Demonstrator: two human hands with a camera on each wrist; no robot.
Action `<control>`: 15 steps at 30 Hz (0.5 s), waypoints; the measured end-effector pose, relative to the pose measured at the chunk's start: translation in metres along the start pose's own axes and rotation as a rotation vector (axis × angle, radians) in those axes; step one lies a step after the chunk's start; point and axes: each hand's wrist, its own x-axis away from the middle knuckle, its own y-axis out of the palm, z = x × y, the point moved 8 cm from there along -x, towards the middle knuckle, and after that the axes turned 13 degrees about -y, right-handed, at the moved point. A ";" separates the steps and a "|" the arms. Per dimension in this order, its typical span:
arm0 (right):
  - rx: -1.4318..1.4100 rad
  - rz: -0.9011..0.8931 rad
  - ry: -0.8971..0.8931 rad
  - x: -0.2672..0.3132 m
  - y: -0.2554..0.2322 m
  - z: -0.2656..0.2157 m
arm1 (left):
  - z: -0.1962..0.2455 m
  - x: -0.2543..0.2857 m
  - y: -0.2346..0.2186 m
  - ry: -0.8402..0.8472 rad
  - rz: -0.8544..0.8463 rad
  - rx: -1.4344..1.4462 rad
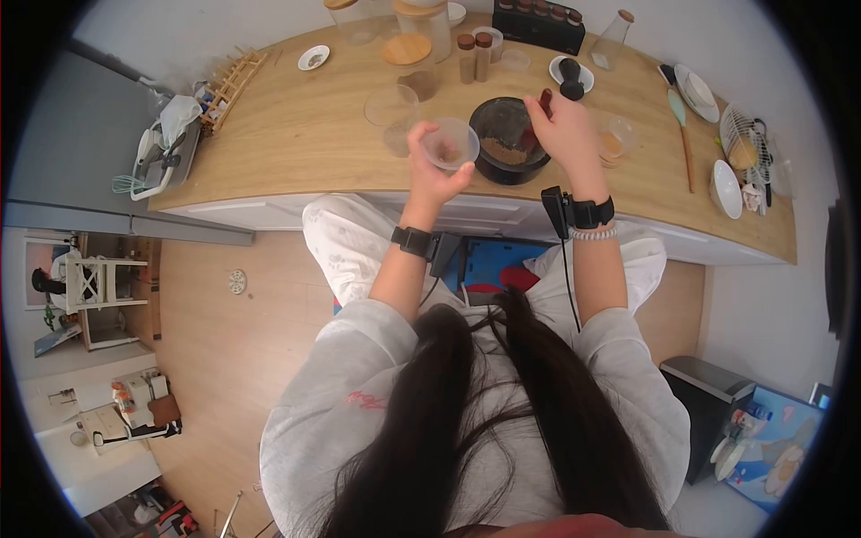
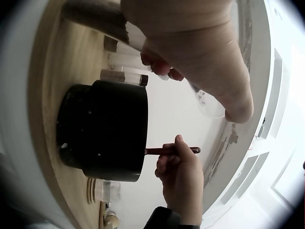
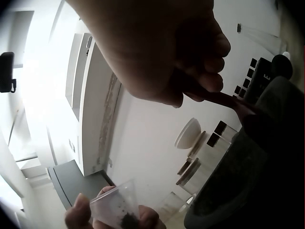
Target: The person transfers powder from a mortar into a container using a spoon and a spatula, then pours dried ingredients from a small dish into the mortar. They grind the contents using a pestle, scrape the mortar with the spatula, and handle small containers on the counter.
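Note:
My left hand (image 1: 434, 183) grips a small clear plastic cup (image 1: 459, 136), tilted, with a little brown matter at its bottom. Just right of the cup stands a black mortar (image 1: 508, 176) with brown powder (image 1: 504, 152) inside. My right hand (image 1: 569, 134) holds the handle of a dark red-brown spoon (image 1: 545, 100) over the mortar's right side. In the right wrist view the spoon (image 3: 221, 98) slopes down into the mortar, where its bowl is partly hidden in shadow. The left wrist view shows the right thumb lying along the spoon handle (image 2: 164, 151).
Behind the mortar are two wooden-capped jars (image 1: 473, 58), a black spice rack (image 1: 538, 27) and a black pestle (image 1: 570, 79) on a white dish. A wooden-lidded jar (image 1: 408, 67) and clear lid (image 1: 391, 105) stand left. A green spatula (image 1: 682, 134) lies right.

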 end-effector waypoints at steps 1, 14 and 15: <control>0.092 -0.052 -0.063 -0.007 0.005 -0.006 | 0.000 -0.001 0.000 0.000 0.001 0.015; 0.233 -0.132 -0.311 -0.028 0.066 -0.046 | -0.004 0.000 -0.003 0.001 -0.011 0.035; 0.234 -0.131 -0.312 -0.029 0.068 -0.045 | -0.003 0.000 -0.003 0.007 -0.011 0.037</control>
